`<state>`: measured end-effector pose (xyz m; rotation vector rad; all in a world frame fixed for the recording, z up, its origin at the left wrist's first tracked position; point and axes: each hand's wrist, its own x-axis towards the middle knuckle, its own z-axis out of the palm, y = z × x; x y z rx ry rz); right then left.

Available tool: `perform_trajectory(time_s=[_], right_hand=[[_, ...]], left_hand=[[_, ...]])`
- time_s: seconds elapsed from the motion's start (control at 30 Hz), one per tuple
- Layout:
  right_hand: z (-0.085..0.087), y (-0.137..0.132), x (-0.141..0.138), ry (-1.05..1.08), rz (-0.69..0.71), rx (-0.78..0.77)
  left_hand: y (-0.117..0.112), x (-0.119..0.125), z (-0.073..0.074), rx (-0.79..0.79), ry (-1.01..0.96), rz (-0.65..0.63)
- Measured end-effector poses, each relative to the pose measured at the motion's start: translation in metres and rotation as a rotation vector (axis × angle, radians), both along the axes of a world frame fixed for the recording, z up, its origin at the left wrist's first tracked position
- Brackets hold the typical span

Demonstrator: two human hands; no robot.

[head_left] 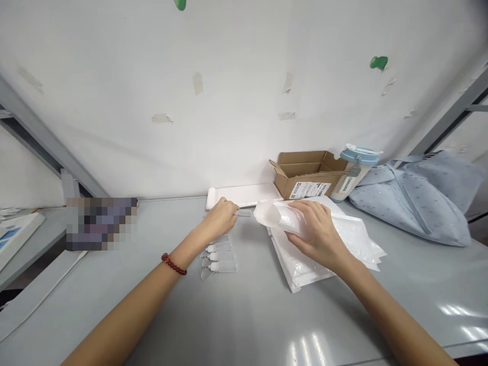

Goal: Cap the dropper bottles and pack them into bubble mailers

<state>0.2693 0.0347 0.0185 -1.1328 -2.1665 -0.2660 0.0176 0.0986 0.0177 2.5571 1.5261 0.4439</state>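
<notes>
My right hand [318, 231] is wrapped round a white plastic mailer bag [272, 216], whose mouth gapes toward the left. Close to that mouth, my left hand [221, 218] pinches a small clear flat tag [244, 213], its far end sticking out past the fingertips. Below my left wrist, several similar clear tags with white tops and thin loops lie in a column on the grey table, the lowest tag [224, 266] nearest me. A stack of white mailer bags [305, 269] lies flat beneath my right hand. Its fingers partly hide the bag it holds.
Against the wall lies a flat white stack [247, 193], beside an open cardboard box [305, 178]. A blue-lidded bottle [353, 175] and a light-blue cloth bag [415, 203] are at the right. A blurred-out item [101, 223] with a white cable [49, 295] sits left.
</notes>
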Motion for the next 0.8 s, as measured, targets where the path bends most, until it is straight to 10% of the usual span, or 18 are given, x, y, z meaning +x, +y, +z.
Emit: perform_trajectory(time_s=[0.3,0.6,0.8], right_hand=[[0.002,-0.002,-0.001,-0.065,-0.02,-0.043],[0.002,-0.002,-0.001,-0.09,-0.07,-0.071],[-0.001,-0.004,-0.005,-0.091,0.0,-0.068]], left_hand=[[-0.005,0.012,-0.005,-0.038,0.041,-0.055],[-0.019,-0.014,0.061,-0.169,-0.205,-0.003],[-0.045,0.019,0.056,-0.255,-0.401,-0.139]])
